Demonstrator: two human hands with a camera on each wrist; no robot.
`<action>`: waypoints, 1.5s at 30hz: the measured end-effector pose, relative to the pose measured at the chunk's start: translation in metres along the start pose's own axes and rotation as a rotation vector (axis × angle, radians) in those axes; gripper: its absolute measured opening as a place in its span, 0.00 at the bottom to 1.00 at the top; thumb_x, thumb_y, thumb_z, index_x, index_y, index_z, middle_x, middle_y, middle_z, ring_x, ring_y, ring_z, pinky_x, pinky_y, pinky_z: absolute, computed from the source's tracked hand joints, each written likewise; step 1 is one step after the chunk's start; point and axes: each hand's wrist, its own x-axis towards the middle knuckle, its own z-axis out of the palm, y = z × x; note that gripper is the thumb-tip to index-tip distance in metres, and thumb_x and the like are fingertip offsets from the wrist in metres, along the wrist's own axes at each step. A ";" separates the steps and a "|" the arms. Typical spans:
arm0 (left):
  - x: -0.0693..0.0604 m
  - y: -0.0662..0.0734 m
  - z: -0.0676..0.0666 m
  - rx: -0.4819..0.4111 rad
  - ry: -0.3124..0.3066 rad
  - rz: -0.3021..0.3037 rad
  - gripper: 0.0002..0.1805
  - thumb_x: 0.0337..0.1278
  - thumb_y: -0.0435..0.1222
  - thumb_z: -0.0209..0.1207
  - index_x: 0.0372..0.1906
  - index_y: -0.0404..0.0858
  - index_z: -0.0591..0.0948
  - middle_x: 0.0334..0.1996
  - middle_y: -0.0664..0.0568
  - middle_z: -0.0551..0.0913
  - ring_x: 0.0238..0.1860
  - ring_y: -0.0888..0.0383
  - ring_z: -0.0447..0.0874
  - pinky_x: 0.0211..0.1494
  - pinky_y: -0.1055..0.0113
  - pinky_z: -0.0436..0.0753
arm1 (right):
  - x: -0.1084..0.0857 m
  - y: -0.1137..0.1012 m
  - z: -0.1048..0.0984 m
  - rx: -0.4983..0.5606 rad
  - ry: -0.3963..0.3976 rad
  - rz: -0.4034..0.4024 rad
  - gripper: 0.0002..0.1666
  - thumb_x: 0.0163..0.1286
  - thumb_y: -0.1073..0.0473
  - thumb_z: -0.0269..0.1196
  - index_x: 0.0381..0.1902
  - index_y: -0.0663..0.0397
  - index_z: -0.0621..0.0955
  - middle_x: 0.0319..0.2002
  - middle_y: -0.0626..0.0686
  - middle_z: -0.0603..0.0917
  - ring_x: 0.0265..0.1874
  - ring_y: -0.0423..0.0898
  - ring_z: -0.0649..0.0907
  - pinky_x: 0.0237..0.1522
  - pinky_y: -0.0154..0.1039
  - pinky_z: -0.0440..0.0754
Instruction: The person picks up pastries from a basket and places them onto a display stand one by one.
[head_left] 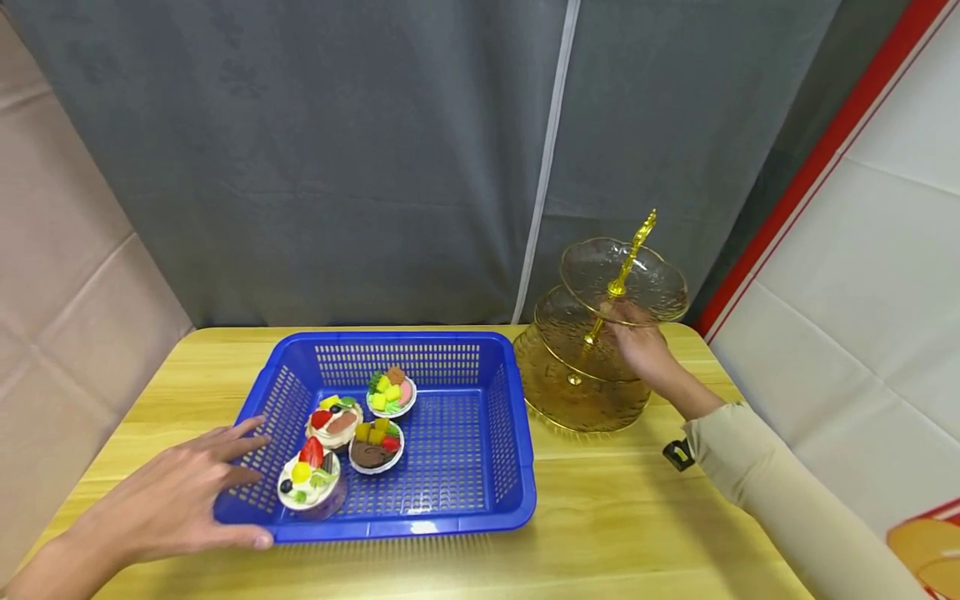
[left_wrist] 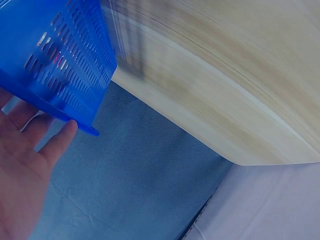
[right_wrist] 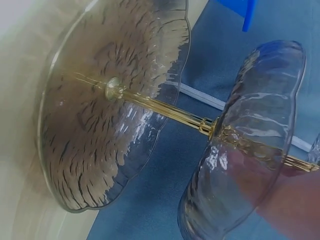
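Note:
My left hand [head_left: 176, 487] holds the near left corner of a blue plastic basket [head_left: 397, 528], fingers over the left rim and thumb at the front edge. In the left wrist view, the thumb lies against the rim and the fingertips are hidden behind it. Several toy cupcakes with fruit-like toppings, including a chocolate-brown one [head_left: 372, 454], sit in the basket's left half. My right hand [head_left: 641, 346] grips the gold pole of a three-tier glass cake stand [head_left: 573, 408], just under the top plate. Its fingers are partly seen through the glass.
A wooden table [head_left: 600, 533] bears the basket and stand. Behind it hangs a grey curtain [head_left: 337, 167]. A white panel with red trim [head_left: 855, 275] rises on the right, close to the stand. A small black buckle-like item [head_left: 678, 454] is by the right cuff.

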 end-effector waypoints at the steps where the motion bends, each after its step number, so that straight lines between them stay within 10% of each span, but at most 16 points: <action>1: 0.000 0.000 0.000 0.002 -0.001 -0.005 0.38 0.33 0.75 0.63 0.34 0.45 0.90 0.53 0.43 0.84 0.59 0.32 0.76 0.48 0.39 0.80 | -0.002 0.000 -0.001 -0.052 -0.023 0.012 0.28 0.83 0.60 0.37 0.72 0.74 0.61 0.72 0.73 0.58 0.66 0.65 0.71 0.68 0.60 0.66; 4: 0.000 0.001 -0.001 0.000 -0.010 -0.012 0.38 0.33 0.75 0.64 0.34 0.44 0.90 0.53 0.42 0.84 0.59 0.32 0.76 0.48 0.39 0.80 | -0.006 -0.001 -0.004 -0.227 -0.106 0.026 0.30 0.84 0.56 0.35 0.73 0.73 0.58 0.72 0.72 0.58 0.67 0.68 0.67 0.70 0.61 0.61; 13: 0.001 0.000 -0.001 -0.003 0.010 0.007 0.39 0.33 0.74 0.64 0.33 0.43 0.90 0.52 0.41 0.84 0.58 0.32 0.77 0.47 0.40 0.81 | -0.017 -0.002 -0.001 -0.254 -0.059 0.034 0.44 0.79 0.35 0.42 0.74 0.66 0.62 0.71 0.69 0.64 0.70 0.67 0.64 0.69 0.62 0.61; 27: 0.002 0.001 -0.002 -0.009 0.002 0.006 0.39 0.33 0.74 0.64 0.34 0.44 0.90 0.52 0.42 0.84 0.58 0.31 0.77 0.48 0.40 0.81 | -0.042 -0.013 0.008 -0.244 -0.028 -0.111 0.40 0.79 0.48 0.52 0.74 0.72 0.56 0.69 0.73 0.65 0.67 0.67 0.70 0.64 0.61 0.70; 45: 0.002 -0.001 -0.002 0.003 0.013 0.027 0.39 0.33 0.75 0.64 0.32 0.44 0.90 0.51 0.41 0.85 0.57 0.33 0.78 0.46 0.42 0.82 | -0.037 -0.060 0.044 -0.043 -0.402 -0.438 0.57 0.55 0.54 0.77 0.77 0.48 0.59 0.74 0.48 0.65 0.72 0.49 0.67 0.70 0.53 0.66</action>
